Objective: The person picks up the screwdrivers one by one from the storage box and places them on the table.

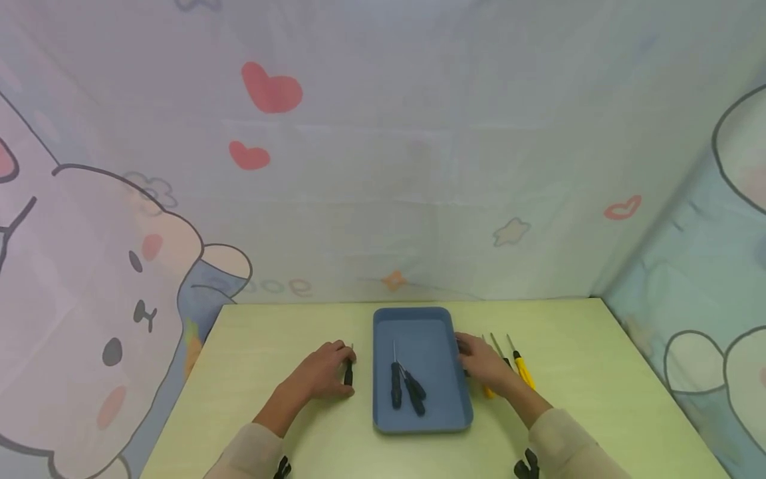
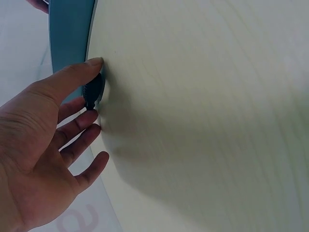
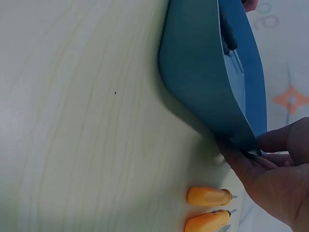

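My left hand (image 1: pixel 328 370) is around a black-handled screwdriver (image 1: pixel 348 374) left of the tray, thumb near the handle's butt and fingers by its shaft. The left wrist view shows the dark handle (image 2: pixel 94 91) between thumb and fingers. My right hand (image 1: pixel 483 361) is at the right side of the blue tray (image 1: pixel 443 412), thumb and fingertips close against the tray's wall (image 3: pixel 198 72). Something dark shows between those fingers and the wall; its kind and whether it is held are unclear. Several black-handled screwdrivers (image 1: pixel 396 386) lie inside the tray.
A yellow-handled screwdriver (image 1: pixel 524 371) lies right of my right hand, with others partly hidden beneath that hand and forearm. Two orange-yellow handles (image 3: pixel 208 196) show below the tray in the right wrist view. A patterned cloth (image 1: pixel 383 166) hangs behind the pale table (image 1: pixel 269 326).
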Tool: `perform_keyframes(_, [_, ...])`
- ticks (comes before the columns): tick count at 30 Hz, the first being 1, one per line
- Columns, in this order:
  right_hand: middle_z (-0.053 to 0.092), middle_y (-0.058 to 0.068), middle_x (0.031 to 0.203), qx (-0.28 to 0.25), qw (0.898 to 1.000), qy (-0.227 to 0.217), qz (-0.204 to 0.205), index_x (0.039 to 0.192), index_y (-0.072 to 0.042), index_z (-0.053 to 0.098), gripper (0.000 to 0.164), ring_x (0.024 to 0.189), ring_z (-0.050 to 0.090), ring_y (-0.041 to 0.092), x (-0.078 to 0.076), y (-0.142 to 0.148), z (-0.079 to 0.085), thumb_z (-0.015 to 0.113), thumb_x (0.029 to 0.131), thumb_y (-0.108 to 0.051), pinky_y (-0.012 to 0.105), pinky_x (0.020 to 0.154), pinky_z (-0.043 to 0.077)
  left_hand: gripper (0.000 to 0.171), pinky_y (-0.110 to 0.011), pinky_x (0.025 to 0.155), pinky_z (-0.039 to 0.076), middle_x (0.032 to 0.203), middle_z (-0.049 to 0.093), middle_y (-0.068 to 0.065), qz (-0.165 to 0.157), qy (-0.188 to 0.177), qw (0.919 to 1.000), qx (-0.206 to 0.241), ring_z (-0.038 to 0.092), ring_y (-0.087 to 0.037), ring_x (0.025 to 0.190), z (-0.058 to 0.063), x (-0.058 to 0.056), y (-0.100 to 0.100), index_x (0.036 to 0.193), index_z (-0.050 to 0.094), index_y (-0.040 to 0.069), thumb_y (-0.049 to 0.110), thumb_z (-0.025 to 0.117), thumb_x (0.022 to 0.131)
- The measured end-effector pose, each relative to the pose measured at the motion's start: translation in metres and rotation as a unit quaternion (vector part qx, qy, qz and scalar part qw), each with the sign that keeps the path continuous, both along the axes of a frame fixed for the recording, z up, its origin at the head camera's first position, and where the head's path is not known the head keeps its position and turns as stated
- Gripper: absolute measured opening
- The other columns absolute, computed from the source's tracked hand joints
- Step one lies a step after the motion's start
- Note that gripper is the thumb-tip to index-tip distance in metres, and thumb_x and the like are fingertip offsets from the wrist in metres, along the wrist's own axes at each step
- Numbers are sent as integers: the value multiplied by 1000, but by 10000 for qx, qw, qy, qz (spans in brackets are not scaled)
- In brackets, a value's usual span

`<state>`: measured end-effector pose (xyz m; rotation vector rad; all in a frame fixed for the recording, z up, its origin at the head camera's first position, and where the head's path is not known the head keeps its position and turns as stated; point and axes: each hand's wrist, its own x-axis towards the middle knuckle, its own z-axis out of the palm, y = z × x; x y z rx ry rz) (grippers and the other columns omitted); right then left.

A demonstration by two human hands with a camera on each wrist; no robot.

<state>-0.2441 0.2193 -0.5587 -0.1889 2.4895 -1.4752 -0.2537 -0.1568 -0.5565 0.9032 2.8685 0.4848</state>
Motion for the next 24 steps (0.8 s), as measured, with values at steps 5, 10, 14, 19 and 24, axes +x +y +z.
perform_keyframes(5, [44, 32, 159, 20, 9999, -100, 56, 158, 10, 37, 55, 147, 44, 48, -3, 4, -4, 49, 105, 0, 60, 116, 43, 51, -48, 95, 55, 113, 62, -5, 53, -29, 10000, 60, 60, -29, 108, 1, 1, 0, 118, 69, 8, 27, 94, 78])
perform_keyframes(10, [42, 30, 161, 72, 9998, -169, 82, 160, 8, 35, 55, 149, 42, 47, -1, 4, -3, 48, 108, -3, 61, 118, 40, 52, -48, 97, 54, 115, 62, -6, 54, -49, 10000, 60, 59, -30, 109, -2, 0, -1, 119, 68, 8, 28, 94, 78])
perform_keyframes(14, [41, 30, 161, 101, 9997, -138, 148, 160, 8, 34, 55, 149, 41, 48, 2, 4, 0, 48, 108, -2, 61, 118, 40, 53, -48, 97, 54, 115, 62, -6, 46, -35, 10000, 31, 59, -30, 110, -6, -2, -2, 119, 68, 8, 28, 95, 78])
perform_keyframes(19, [41, 31, 161, 105, 9997, -114, 176, 160, 8, 34, 55, 148, 42, 48, 3, 4, 2, 47, 108, -1, 62, 116, 42, 53, -48, 96, 54, 118, 62, -7, -20, -19, 10000, 37, 59, -30, 109, -8, -4, -2, 120, 68, 8, 28, 95, 78])
perform_keyframes(24, [40, 32, 162, 52, 9997, -196, 166, 161, 9, 32, 55, 148, 41, 49, 4, 4, 1, 46, 108, -1, 61, 113, 46, 53, -48, 96, 54, 119, 62, -8, -63, -56, 9999, -59, 59, -30, 109, -5, -5, -1, 119, 68, 8, 28, 95, 78])
